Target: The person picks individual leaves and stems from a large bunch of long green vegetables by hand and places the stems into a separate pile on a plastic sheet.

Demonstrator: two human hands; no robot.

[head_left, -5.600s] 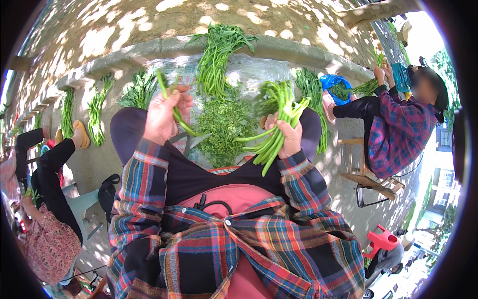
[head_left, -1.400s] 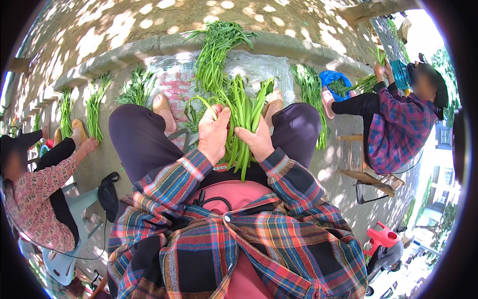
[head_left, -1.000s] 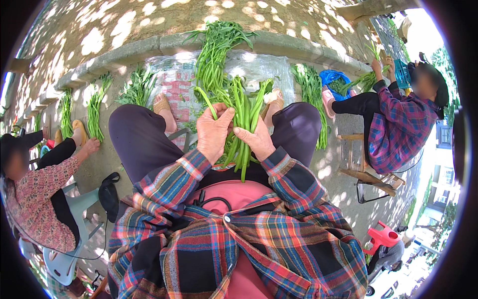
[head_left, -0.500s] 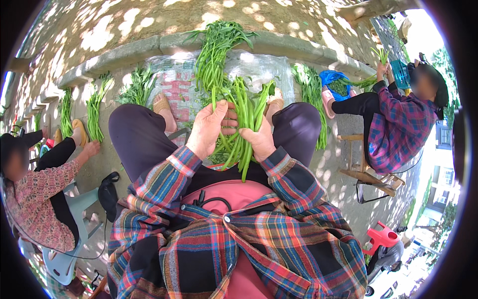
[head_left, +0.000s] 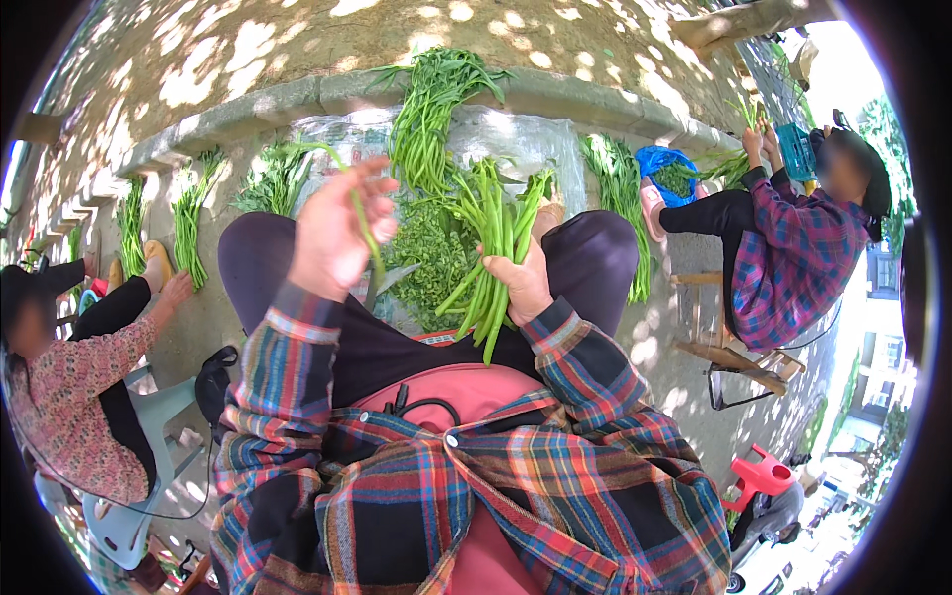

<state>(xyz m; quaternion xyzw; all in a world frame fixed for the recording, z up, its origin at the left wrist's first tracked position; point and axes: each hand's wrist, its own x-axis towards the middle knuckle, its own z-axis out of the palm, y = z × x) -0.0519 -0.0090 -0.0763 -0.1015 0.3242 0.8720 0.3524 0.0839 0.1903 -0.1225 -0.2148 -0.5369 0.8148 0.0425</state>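
Observation:
My right hand (head_left: 523,282) is closed around a bunch of long green stalks (head_left: 493,223), which look like water spinach, upright between my knees. A single stalk (head_left: 362,216) crosses the palm of my raised left hand (head_left: 340,226), over my left thigh; its fingers are slightly smeared by motion but seem to keep hold of it. Beneath the bunch lies a heap of loose leaves (head_left: 428,260), partly covered by it. Farther ahead, a large pile of leafy stalks (head_left: 428,124) rests on a clear plastic sheet (head_left: 342,134).
Leafy bundles (head_left: 190,213) lie on the ground to the left, and another bundle (head_left: 617,183) to the right beside a blue bag (head_left: 666,164) of leaves. People sit on both sides, near a wooden stool (head_left: 729,352) and a pale plastic chair (head_left: 129,516). A stone curb (head_left: 347,91) runs ahead.
My left hand has left the bunch and swung left and nearer its knee, carrying one stalk. The leaf heap shows more. My right hand still grips the bunch in nearly the same place.

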